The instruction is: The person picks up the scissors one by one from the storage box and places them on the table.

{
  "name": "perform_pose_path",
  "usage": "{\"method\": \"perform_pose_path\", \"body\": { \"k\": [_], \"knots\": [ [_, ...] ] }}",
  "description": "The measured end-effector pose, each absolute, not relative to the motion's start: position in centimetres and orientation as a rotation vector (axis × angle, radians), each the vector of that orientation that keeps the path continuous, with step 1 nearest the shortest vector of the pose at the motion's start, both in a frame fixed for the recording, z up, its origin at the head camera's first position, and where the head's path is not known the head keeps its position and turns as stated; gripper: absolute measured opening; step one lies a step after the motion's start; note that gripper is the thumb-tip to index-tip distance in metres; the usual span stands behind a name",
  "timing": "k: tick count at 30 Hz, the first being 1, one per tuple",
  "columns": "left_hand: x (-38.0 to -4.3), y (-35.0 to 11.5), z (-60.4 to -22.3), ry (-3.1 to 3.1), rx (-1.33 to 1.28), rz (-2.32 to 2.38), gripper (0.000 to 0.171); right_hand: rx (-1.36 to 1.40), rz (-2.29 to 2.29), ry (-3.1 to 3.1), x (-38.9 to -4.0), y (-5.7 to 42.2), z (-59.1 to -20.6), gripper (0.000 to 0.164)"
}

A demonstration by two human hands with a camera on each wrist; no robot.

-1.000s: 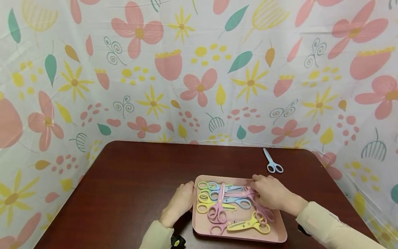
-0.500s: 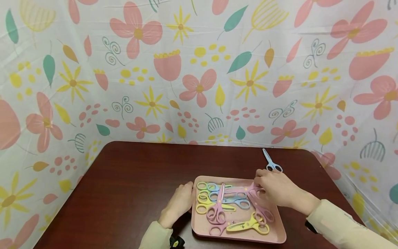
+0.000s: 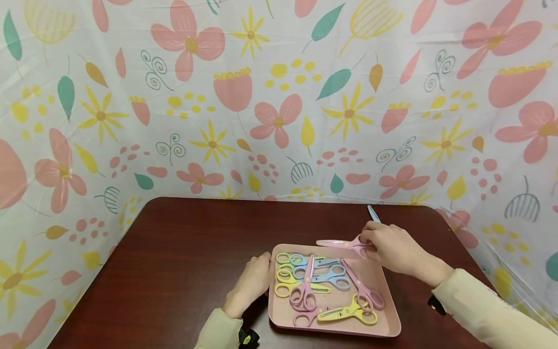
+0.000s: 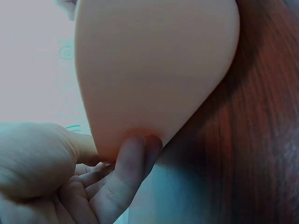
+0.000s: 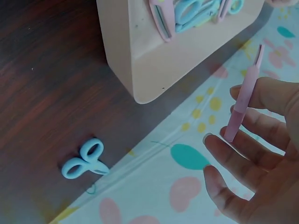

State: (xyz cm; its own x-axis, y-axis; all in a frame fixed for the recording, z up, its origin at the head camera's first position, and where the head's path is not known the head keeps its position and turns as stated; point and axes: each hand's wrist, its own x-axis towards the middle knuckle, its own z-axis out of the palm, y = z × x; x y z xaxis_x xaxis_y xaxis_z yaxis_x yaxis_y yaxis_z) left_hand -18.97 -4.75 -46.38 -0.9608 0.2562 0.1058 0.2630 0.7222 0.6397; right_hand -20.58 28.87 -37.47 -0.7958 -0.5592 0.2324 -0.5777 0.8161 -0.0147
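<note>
My right hand (image 3: pixel 394 247) pinches a pair of pink scissors (image 3: pixel 340 244) by the handles, over the back right of a pink tray (image 3: pixel 375 278). Seen edge-on in the right wrist view, these scissors (image 5: pixel 245 100) sit between thumb and fingers. My left hand (image 3: pixel 252 281) grips the tray's left side; in the left wrist view, thumb and fingers pinch the lower part of its wall (image 4: pixel 149 60). Inside the tray lie several scissors: yellow scissors (image 3: pixel 342 315) in front, blue scissors (image 3: pixel 333 277) in the middle, and pink scissors (image 3: pixel 364 289) at right.
Light blue scissors (image 3: pixel 373 213) lie on the dark wooden table (image 3: pixel 196 261) behind the tray, mostly hidden by my right hand; their handles (image 5: pixel 85 161) show in the right wrist view. A flower-printed curtain (image 3: pixel 279 97) hangs behind the table's back edge.
My right hand has lifted the pink scissors out of the pile and moved them up toward the tray's back right. The left hand stays at the tray's left side.
</note>
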Motion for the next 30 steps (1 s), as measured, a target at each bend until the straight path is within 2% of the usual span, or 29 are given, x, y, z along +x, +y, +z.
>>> {"method": "perform_pose_path", "body": {
  "k": [19, 30],
  "knots": [
    [-18.9, -4.9, -46.3, -2.91, -0.443, -1.185, 0.018, 0.431, 0.374, -2.944, -23.9, 30.3, -39.1, 0.007],
    [-18.8, -4.9, -46.4, -2.923, -0.438, -1.151, 0.019, 0.251, 0.338, -3.0, -26.1, 30.9, -39.5, 0.02]
  ]
}}
